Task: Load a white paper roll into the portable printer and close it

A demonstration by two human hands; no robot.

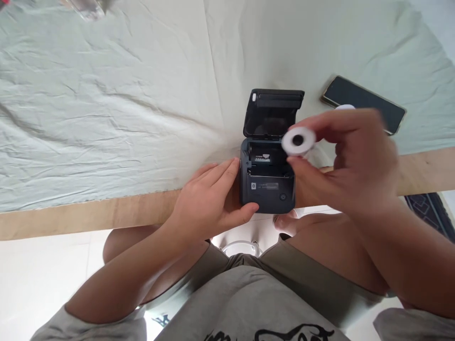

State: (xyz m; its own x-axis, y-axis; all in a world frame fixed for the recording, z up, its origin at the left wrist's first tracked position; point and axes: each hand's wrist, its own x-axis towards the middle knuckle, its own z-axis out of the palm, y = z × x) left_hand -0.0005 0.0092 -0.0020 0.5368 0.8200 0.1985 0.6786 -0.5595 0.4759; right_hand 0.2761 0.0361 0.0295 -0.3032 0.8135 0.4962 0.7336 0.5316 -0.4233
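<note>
A dark portable label printer (267, 194) sits at the table's front edge, its lid (273, 113) swung up and its roll bay exposed. My left hand (209, 199) steadies the printer, fingers along its left side and thumb at the front corner. Between the thumb and fingers of my right hand (359, 161) is a small white paper roll (288, 142) with a dark core hole facing up. It hangs over the right side of the bay, and my fingers hide part of it. The right hand is slightly blurred.
A smartphone (369, 102) lies on the pale green cloth (142, 94) at the right, with a white round item (345, 107) beside it, partly hidden by my right hand. A bare wooden strip (88, 215) forms the table's front edge. A clear object (87, 8) is at the upper left.
</note>
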